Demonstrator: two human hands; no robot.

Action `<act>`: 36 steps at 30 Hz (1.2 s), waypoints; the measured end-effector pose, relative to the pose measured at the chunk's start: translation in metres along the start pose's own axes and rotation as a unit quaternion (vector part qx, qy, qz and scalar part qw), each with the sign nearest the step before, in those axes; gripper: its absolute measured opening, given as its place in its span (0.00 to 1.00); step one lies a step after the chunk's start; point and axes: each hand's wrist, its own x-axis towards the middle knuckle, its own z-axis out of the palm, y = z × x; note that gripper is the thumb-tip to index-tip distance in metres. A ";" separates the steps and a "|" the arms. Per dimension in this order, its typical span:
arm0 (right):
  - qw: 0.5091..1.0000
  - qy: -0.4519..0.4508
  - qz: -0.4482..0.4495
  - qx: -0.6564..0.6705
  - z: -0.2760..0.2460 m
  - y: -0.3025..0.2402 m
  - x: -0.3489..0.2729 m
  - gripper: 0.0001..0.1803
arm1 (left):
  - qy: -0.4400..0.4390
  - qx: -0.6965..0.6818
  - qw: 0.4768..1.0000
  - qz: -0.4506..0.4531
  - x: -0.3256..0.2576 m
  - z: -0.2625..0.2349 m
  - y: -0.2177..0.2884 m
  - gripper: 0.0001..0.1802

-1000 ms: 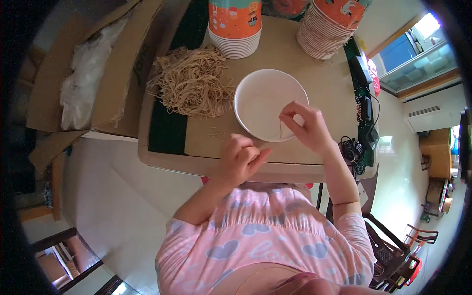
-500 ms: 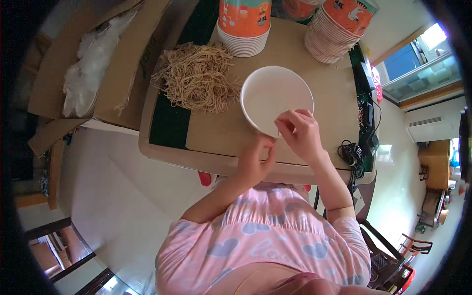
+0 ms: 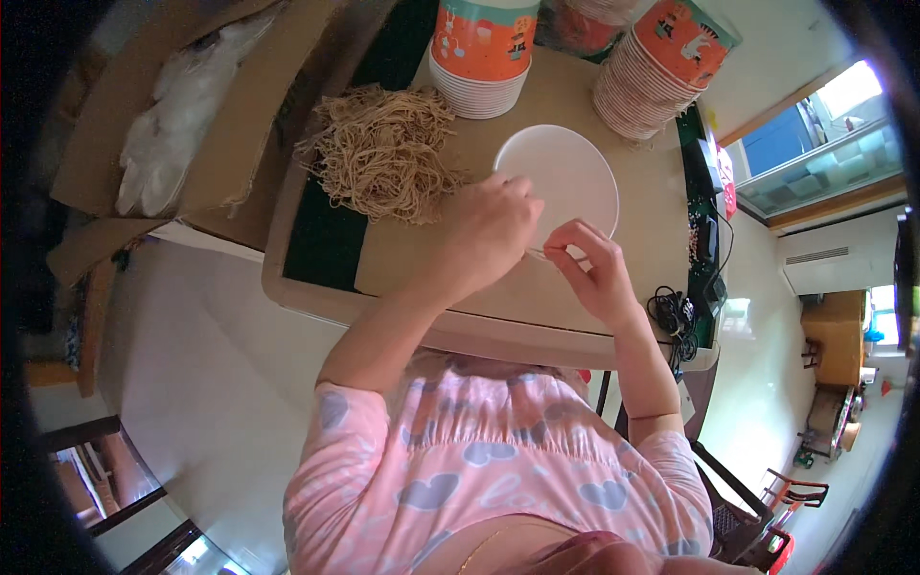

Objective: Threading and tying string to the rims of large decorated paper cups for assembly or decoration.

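Note:
A white paper bucket [image 3: 561,177] has its open mouth toward me. My left hand [image 3: 494,225] is closed at its near left rim and covers part of it; what its fingers grip is hidden. Beside it, my right hand [image 3: 592,264] pinches a thin pale string [image 3: 546,254] at the near rim. The string runs toward my left hand, and its ends are not visible. To the left of the bucket lies a loose heap of tan strings [image 3: 383,153].
Two stacks of nested orange printed buckets, a left stack [image 3: 482,57] and a right stack [image 3: 661,67], stand at the back. A cardboard box [image 3: 230,125] with clear plastic adjoins the table's left. Black cables [image 3: 674,311] lie near the right edge.
My left hand has moved up and rightward from below the bucket to its near left rim. My right hand has come slightly down, still pinched.

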 end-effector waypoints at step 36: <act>1.000 0.013 0.004 -0.019 -0.010 0.010 0.007 0.04 | -0.096 -0.269 0.952 -0.108 -0.002 0.019 -0.002 0.08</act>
